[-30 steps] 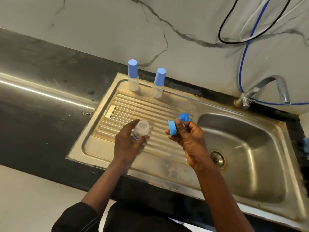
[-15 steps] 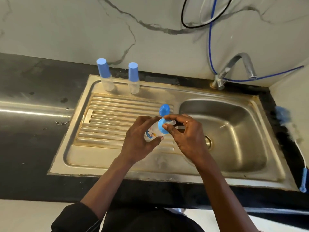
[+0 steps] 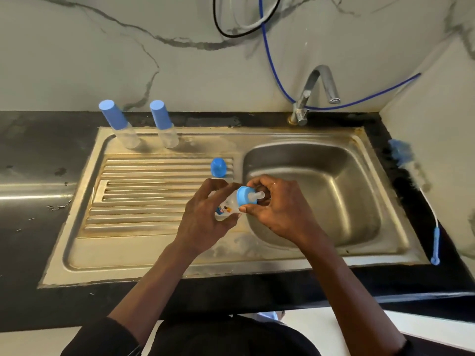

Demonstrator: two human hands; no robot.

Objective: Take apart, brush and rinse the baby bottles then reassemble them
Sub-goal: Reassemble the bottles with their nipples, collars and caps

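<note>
The bottle in my left hand is small and clear with a cartoon print. It lies tilted at frame centre, neck pointing right. Its blue collar sits on the neck, with the pale teat poking out. My right hand pinches the collar. The blue cap stands loose just above, on the drainboard. At upper left stand the far-left bottle and the second bottle, both clear, upright and blue-capped. The brush lies along the right edge, blue bristles uppermost.

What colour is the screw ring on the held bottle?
Light blue: the round plastic screw ring on the small clear baby bottle. Head view shows it best.
</note>
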